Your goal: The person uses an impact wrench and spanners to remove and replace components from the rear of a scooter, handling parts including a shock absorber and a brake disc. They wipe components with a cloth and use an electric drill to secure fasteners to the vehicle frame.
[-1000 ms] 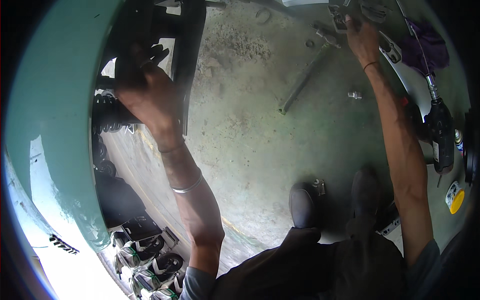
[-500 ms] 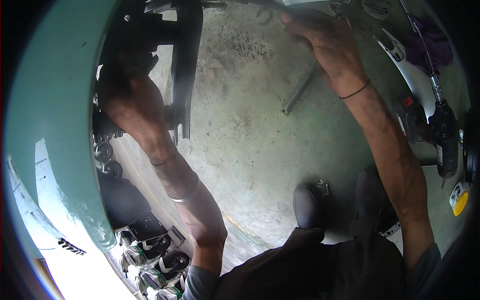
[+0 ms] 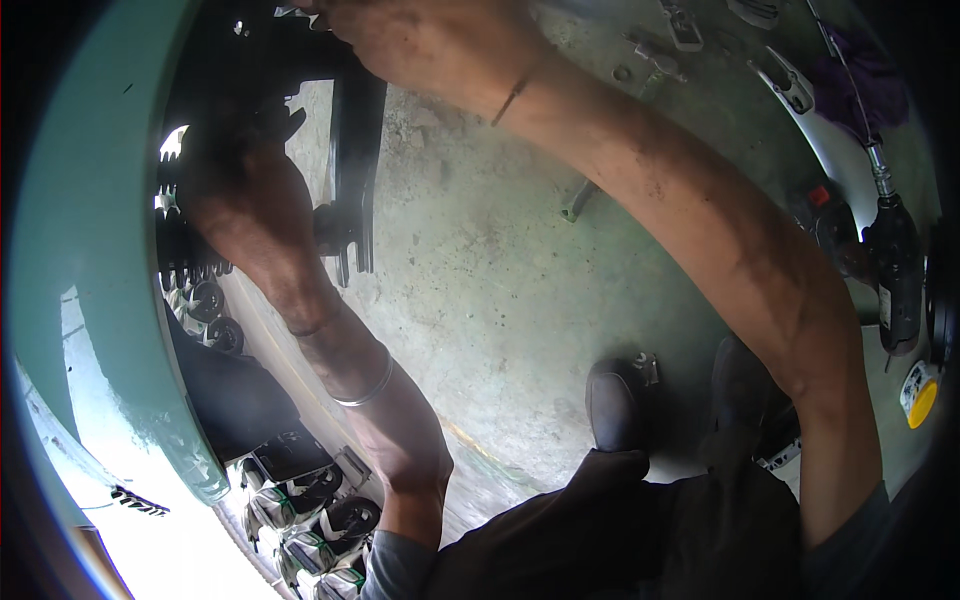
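Observation:
My left hand (image 3: pixel 250 195) reaches up against a black metal frame (image 3: pixel 350 150) beside a large teal panel (image 3: pixel 95 200). Deep shadow hides its fingers, so whether it grips anything does not show. Black coil-like ridges (image 3: pixel 195 270) lie just below that hand. My right hand (image 3: pixel 420 40) is at the top edge, over the upper part of the frame. Its fingers look curled near a small pale metal piece (image 3: pixel 292 12); what they hold is hidden.
On the concrete floor (image 3: pixel 480 300) lie a dark bar (image 3: pixel 578 203) and a metal tool (image 3: pixel 655 62). To the right are a cordless power tool (image 3: pixel 890 260), a purple cloth (image 3: pixel 855 90) and a yellow-lidded tub (image 3: pixel 920 400). Several wheeled items (image 3: pixel 320 520) stand lower left.
My right hand has swung left from over the floor to the upper part of the frame. My left hand stays at the frame; the view has shifted slightly.

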